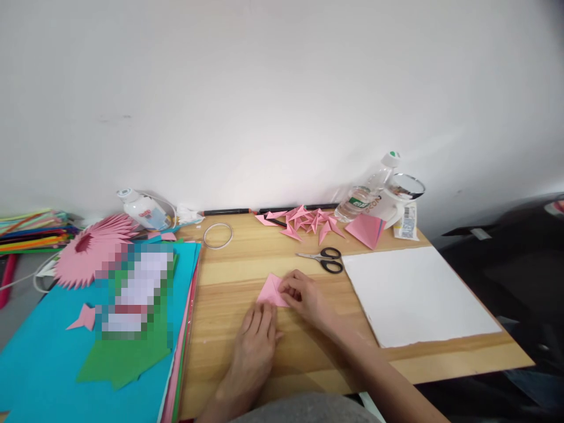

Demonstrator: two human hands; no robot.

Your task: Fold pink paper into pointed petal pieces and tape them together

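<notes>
pale wall [247,106] fills the top of the frame; wooden table [229,376] runs below it. at the left edge i log coloured strips [30,238], then a pink pleated paper ring [108,241]. blue sheets [39,341] occupy the lower left, bearing green paper [132,358] and a pink folded scrap [87,318]; a pixelated patch covers part of them. a white bottle [145,210] stands against the wall.

at lower centre i find the pink paper [268,288] flat on the wood. left hand [255,338]: fingertips on its near edge, thumb well apart from them, grip wide. right hand [306,294]: fingertips narrowed together at its right side; i cannot tell whether they pinch it.

black-handled scissors [330,259] lie beyond, right of centre, below a pile of folded pink pieces [304,218]. further right: clear bottle [359,202], white board [418,299].
</notes>
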